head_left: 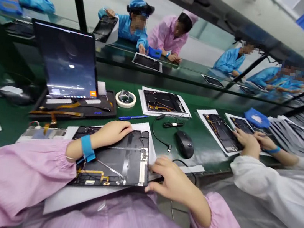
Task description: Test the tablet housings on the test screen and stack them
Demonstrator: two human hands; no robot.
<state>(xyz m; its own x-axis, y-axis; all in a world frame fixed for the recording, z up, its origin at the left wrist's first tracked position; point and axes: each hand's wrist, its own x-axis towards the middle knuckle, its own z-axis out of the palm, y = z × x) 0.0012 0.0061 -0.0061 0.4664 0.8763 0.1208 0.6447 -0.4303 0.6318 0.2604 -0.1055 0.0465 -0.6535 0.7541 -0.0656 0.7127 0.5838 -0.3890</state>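
1. Black tablet panel point(119, 167) is seen lying flat on a white sheet point(74, 204) at the near edge of the desk point(209, 156), right in front of the wearer. Its inner side is turned up, and a gold flex cable point(92, 173) is shown running along the lower edge, with a pale connector strip point(141, 170) near the right side.
2. Left hand point(110, 135) is pressed open and flat on the panel's upper left, fingers together, with nothing grasped. A blue wrist strap point(87, 148) is worn just behind it, and a pink sleeve point(12, 180) is gathered at the forearm.
3. Right hand point(175, 182) is brought in at the panel's right edge, fingers curled around it. Whether that edge is actually gripped cannot be told from this angle.
4. Farther up the desk, a roll of tape point(125, 99), a blue pen point(133, 117), a computer mouse point(184, 144) and a black cable point(158, 134) are laid out. A lit tablet point(64, 61) is propped upright on a dark tray point(102, 111).
5. Off to the right, a co-worker's hands point(248, 142) are placed on another opened panel point(221, 132), a white sleeve point(268, 184) reaching in from the edge.
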